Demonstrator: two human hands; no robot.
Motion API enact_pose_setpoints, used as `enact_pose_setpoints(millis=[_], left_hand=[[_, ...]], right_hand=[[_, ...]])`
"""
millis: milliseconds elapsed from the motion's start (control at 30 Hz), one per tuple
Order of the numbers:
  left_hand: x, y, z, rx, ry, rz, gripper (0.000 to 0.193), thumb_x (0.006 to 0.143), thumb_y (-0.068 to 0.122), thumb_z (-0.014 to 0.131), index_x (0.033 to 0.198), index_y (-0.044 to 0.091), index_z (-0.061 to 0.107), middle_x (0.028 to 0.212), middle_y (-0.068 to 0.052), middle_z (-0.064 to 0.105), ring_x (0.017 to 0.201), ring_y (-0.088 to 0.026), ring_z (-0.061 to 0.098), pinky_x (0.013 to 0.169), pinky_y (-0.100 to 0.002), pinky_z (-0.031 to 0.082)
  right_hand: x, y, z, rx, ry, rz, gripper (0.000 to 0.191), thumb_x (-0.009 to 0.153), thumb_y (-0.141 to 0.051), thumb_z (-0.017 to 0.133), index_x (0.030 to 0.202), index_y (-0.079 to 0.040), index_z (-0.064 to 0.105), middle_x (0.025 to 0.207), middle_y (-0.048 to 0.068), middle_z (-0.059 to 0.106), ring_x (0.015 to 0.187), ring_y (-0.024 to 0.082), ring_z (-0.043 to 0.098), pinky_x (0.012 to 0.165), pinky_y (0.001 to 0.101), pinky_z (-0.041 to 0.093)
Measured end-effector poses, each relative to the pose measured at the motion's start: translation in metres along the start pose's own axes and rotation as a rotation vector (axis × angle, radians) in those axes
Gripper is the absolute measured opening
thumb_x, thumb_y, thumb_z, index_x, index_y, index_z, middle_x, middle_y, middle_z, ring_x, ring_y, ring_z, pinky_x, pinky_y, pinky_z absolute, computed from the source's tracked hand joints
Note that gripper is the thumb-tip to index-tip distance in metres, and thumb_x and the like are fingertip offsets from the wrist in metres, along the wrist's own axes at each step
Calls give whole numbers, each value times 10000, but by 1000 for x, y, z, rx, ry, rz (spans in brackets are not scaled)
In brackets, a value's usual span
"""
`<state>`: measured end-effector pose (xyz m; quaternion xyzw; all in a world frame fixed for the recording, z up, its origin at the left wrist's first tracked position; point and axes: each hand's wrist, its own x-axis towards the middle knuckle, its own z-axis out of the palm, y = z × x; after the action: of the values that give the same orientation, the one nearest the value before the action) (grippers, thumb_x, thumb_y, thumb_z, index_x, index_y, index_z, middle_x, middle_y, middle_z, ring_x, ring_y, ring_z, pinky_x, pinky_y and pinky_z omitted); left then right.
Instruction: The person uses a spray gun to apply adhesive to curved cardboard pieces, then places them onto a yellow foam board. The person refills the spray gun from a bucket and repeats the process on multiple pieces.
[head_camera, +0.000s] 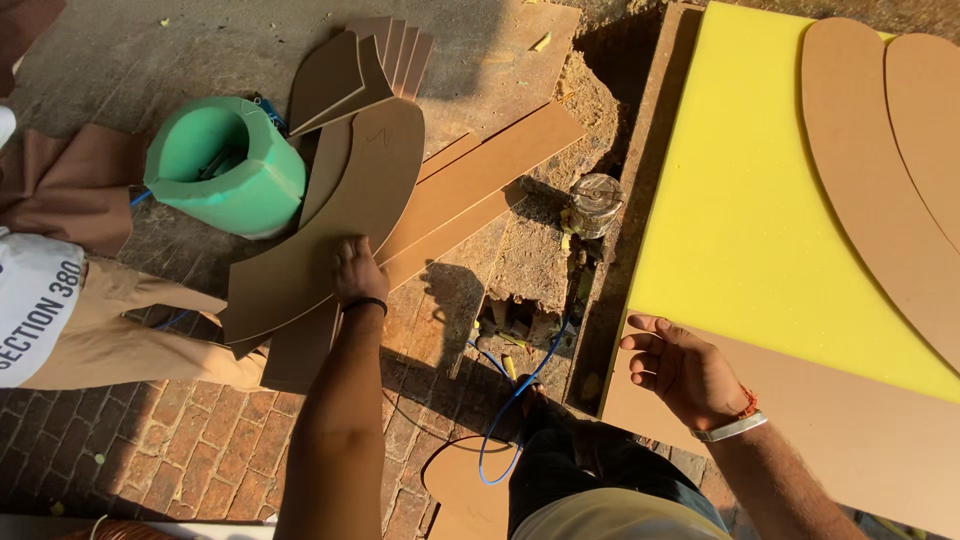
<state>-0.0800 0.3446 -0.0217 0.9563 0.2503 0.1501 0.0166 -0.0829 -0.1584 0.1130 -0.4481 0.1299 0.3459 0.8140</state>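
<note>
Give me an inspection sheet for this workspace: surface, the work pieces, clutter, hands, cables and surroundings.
Surface: brick paving, part sunlit, part shadow.
Work pieces: curved brown board on a stack of cut shapes and long strips; yellow foam sheet under more curved boards.
Clutter: green foam roll, small tin, sawdust pile, offcuts.
Hands: left hand pressed on the curved board; right hand open, at the edge of the flat board under the foam.
Cables: blue hose looping by the feet.
Surroundings: another person crouched at the left.
</note>
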Motion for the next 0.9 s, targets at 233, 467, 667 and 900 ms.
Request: enact_pose_setpoints(millis=[233,467,667,900], left_hand=[[17,-1,-49,-75,355,350,205,847,157,777,1045,204,801,987,-17,727,886,-266,705,713,-407,594],[-81,156,-142,-532,366,790,209,826,83,888,981,59,750,943,-44,715,879,-181,689,750,-292,607],[-183,354,-165,-811,180,1270,103,911,55,781,995,53,720,1048,-34,723,1038,-196,691,893,-312,600],[-285,476,-177,-1053,-436,1402,236,863,133,740,1086,59,739,1197,-101,733,1131,-274,681,952,-393,561]], right_hand=[[-9,10,-9,-11,68,54,321,1020,-312,539,1180,-51,637,1008,127,730,817,205,661,758,353,549],[-33,14,20,-28,22,-109,421,960,-352,545,1311,-122,580,1166,55,729,1022,181,698,888,368,566],[-81,21,-55,188,387,-607,305,1006,-206,647,1185,37,607,1076,151,714,967,233,707,878,386,579],[-178,19,-281,350,770,-698,153,1000,-73,670,1018,61,599,967,165,702,889,277,728,801,425,618]])
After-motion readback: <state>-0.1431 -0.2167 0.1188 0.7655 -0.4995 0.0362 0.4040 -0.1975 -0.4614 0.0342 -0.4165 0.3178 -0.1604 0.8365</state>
